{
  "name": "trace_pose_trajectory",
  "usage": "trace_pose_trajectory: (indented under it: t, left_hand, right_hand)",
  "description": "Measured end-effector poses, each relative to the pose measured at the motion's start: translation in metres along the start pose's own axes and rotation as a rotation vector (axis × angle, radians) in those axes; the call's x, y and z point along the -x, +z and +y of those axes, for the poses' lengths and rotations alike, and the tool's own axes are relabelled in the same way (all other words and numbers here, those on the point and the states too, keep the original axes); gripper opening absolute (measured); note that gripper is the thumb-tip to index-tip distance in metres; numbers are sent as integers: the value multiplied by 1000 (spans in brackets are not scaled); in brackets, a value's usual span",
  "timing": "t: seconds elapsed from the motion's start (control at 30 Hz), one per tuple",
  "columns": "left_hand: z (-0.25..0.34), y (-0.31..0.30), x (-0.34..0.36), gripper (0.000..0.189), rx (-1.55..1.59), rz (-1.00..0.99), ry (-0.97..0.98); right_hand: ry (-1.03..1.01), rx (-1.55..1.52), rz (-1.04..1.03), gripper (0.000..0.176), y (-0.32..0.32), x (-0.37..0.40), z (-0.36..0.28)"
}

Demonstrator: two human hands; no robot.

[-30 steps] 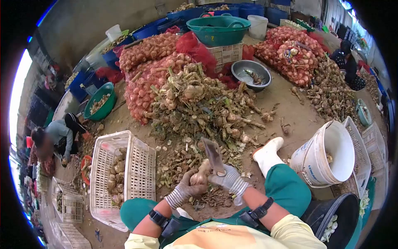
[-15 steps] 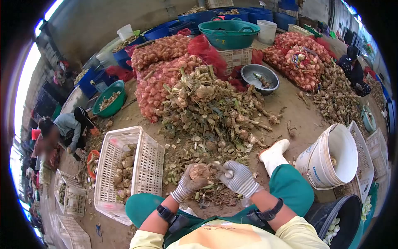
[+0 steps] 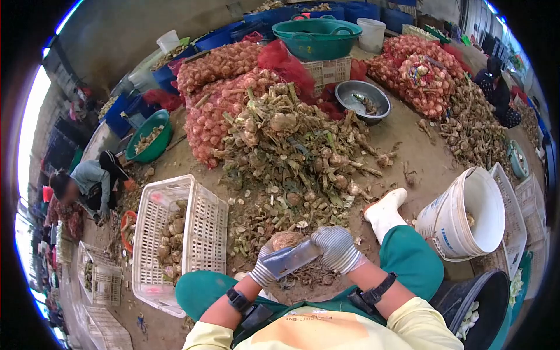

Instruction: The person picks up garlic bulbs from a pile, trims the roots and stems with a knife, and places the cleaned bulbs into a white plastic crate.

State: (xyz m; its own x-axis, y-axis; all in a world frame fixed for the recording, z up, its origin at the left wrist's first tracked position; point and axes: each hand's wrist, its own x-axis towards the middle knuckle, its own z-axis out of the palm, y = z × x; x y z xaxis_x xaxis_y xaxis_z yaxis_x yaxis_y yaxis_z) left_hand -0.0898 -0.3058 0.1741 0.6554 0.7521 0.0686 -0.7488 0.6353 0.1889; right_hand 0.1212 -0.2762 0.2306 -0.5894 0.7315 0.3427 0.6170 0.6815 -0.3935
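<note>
A round brown garlic bulb (image 3: 287, 239) is in my left hand (image 3: 265, 261), whose striped glove is closed around it. My right hand (image 3: 339, 247), in a matching glove, grips a knife whose broad grey metal blade (image 3: 293, 258) lies across the near side of the bulb and partly hides my left fingers. The knife's handle is hidden in my right fist. Beyond both hands rises a heap of untrimmed garlic (image 3: 291, 140) with stalks and dry leaves. Cut stalks and scraps (image 3: 268, 219) litter the ground just past my hands.
To the left stands a white plastic crate (image 3: 195, 233) with garlic bulbs inside. A white bucket (image 3: 464, 216) and a black bucket (image 3: 481, 309) are on my right. Behind the heap are red net sacks (image 3: 219, 105) and a metal basin (image 3: 363, 100). Another person (image 3: 90, 184) crouches at left.
The knife blade has swung into view, now flat and wide across the bulb. My right hand has turned and come slightly nearer to my left. The view has shifted a little.
</note>
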Motion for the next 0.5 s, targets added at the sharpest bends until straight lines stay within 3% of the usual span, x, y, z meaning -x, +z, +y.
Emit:
trace_pose_trajectory:
  t: [0.03,0.1,0.13,0.17,0.23,0.3,0.33,0.37,0.5]
  left_hand:
    - [-1,-2,0,45,174,-100,0]
    - [-1,1,15,43,-1065,222,17]
    - [3,1,17,43,-1381,295,27]
    - [6,0,19,43,-1692,384,16]
    - [12,-13,9,25,-1580,535,106]
    - [20,-37,10,43,-1983,481,-105]
    - [23,-47,4,43,-1983,473,-99]
    - [24,-57,3,43,-1632,383,-125]
    - [26,-85,13,43,-229,47,-165]
  right_hand:
    - [122,125,-151,18,4,-2,5]
    - [600,-29,-346,20,-6,10,49]
    - [788,-24,-426,22,-11,20,80]
    - [864,42,-337,20,12,38,116]
    - [742,-2,-293,19,-16,14,75]
    - [552,-100,-217,19,-18,0,29]
    - [355,-130,-94,19,-21,-3,11]
    - [382,-112,-301,16,-21,-11,-3]
    - [140,-160,-232,14,-14,-18,-22]
